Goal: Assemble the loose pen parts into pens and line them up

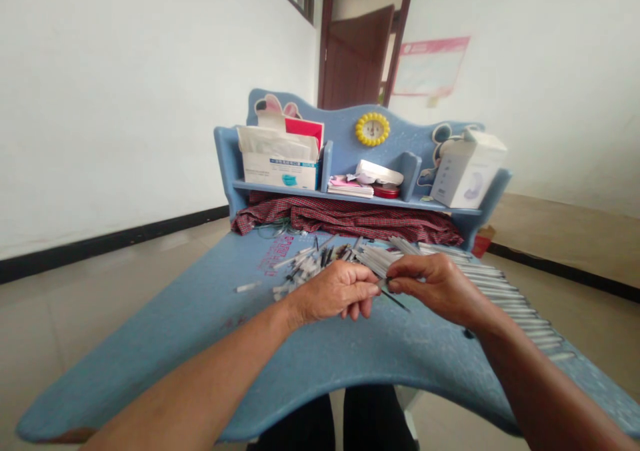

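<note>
My left hand (345, 293) and my right hand (435, 283) meet over the desk, both closed in a pinch. Between their fingertips is a small pale, dark-tipped pen part (383, 282), mostly hidden by the fingers. A thin black rod like a pen refill (396, 301) shows just below the fingertips; I cannot tell whether it is held or lies on the desk. Behind my left hand is a heap of small white and black pen parts (305, 267). Clear pen barrels (377, 259) lie bunched behind my right hand, and a row of pens (510, 294) extends to the right.
The blue desk (200, 344) has a raised shelf holding a mask box (280, 171), booklets (350, 187) and a white box (467, 171). Checked red cloth (345, 217) lies under the shelf. One pale piece (247, 287) sits apart at left, a dark bit (469, 333) near my right wrist.
</note>
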A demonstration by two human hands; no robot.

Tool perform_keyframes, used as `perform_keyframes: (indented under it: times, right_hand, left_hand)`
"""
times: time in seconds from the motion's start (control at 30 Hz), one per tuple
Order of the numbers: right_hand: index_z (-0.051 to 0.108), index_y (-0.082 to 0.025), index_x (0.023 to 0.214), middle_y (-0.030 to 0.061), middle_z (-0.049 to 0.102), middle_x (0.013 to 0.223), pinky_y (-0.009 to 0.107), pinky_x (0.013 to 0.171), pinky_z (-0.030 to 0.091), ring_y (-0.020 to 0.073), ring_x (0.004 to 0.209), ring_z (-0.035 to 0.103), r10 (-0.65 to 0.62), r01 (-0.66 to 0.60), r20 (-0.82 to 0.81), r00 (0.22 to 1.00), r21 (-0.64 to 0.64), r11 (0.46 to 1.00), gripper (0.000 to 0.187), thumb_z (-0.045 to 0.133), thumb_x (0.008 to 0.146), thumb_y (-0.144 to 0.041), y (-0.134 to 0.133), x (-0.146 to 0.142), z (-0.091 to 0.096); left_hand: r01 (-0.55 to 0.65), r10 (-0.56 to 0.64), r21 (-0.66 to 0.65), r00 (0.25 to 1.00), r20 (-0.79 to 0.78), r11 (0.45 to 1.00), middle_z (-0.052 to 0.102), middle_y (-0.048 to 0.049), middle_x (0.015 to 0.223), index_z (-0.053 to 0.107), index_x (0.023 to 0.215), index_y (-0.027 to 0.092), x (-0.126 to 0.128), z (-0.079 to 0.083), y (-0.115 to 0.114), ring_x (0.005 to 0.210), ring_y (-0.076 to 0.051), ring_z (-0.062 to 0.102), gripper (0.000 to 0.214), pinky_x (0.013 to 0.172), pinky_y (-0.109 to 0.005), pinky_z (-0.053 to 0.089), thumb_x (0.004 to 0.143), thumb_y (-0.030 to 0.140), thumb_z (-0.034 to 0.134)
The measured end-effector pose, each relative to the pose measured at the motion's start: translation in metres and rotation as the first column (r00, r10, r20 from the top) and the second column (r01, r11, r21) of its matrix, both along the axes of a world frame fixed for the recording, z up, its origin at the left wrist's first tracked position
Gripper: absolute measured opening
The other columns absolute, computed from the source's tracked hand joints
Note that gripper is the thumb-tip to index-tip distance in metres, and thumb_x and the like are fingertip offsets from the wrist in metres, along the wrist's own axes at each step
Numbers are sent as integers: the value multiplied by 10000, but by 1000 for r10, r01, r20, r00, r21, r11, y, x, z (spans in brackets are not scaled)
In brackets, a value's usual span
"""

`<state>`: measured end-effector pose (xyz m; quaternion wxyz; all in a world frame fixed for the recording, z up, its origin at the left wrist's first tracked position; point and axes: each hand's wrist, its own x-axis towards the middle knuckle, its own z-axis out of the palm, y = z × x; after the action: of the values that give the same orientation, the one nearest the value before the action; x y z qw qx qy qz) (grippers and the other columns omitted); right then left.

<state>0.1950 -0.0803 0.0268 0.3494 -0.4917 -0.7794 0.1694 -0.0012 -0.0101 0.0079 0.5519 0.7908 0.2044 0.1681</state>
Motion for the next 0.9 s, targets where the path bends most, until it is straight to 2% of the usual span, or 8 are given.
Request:
perform_keyframes:
  times: [0.2,0.43,0.57,0.67,0.8,0.9]
  right_hand:
    - [660,-187,740,-32,594,638,219,529,390,102,562,507,48,-46,45,998,-54,997,106,564,782,-202,2,3,-3]
    - [683,-224,808,-16,642,711,229,573,421,120,619,573,71,-78,75,995,104,992,122,568,814,-263,-6,2,-2]
    - [691,-244,811,-19,644,706,231,564,424,121,610,576,73,-80,63,995,134,988,120,577,813,-278,-7,2,-4]
    - [687,-230,786,-19,630,676,227,538,412,112,581,552,79,-82,46,996,81,993,128,575,813,-287,-4,2,-6]
    - [648,-193,706,-14,598,607,229,514,407,106,538,531,105,-101,44,994,-71,992,212,525,845,-293,-2,0,-9]
    - [636,-187,700,-7,603,604,241,530,421,114,541,541,117,-116,-2,993,-112,987,215,519,850,-288,-2,0,-12]
  left_hand:
    - [-7,7,0,999,-39,1000,595,22,591,578,856,125,1,-1,-1,427,-47,473,189,413,-153,350,827,300,514]
    - [49,-52,-139,999,-16,989,600,13,577,571,823,125,-2,4,-3,403,-44,456,246,391,-155,326,809,369,547]
    - [55,-59,-125,998,-32,991,605,8,581,575,814,127,-3,5,-3,414,-48,466,242,383,-154,303,806,367,546]
    - [51,-55,-68,997,-54,996,607,13,589,577,797,132,-2,4,-1,428,-47,469,222,398,-153,312,809,351,543]
    - [66,-65,13,993,-97,998,598,20,597,587,778,133,-2,1,1,448,-43,472,185,425,-147,336,813,308,539]
    - [76,-75,7,992,-99,997,587,23,586,593,767,133,-1,0,1,444,-41,464,181,421,-144,332,817,295,530]
